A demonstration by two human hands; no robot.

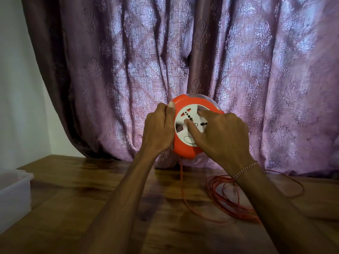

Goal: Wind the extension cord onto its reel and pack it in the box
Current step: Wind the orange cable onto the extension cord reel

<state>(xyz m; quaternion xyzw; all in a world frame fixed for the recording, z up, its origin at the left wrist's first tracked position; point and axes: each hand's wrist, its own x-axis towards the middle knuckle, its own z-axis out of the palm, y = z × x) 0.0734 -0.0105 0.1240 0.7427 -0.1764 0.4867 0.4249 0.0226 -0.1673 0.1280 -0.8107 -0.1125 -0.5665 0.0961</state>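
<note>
An orange reel (185,149) with a white socket face (183,129) is held up in the air in front of the curtain, its face tilted toward me. My left hand (158,129) grips the reel's left rim, thumb on the edge. My right hand (220,132) rests on the white face, with two fingers pressed into it. A thin orange cord (182,182) hangs from the reel's bottom down to the table and runs right into a loose pile of loops (229,197).
A wooden table (91,198) fills the lower view. A translucent plastic box (12,195) stands at its left edge. A purple patterned curtain (165,61) hangs close behind the reel. A white wall is at the far left.
</note>
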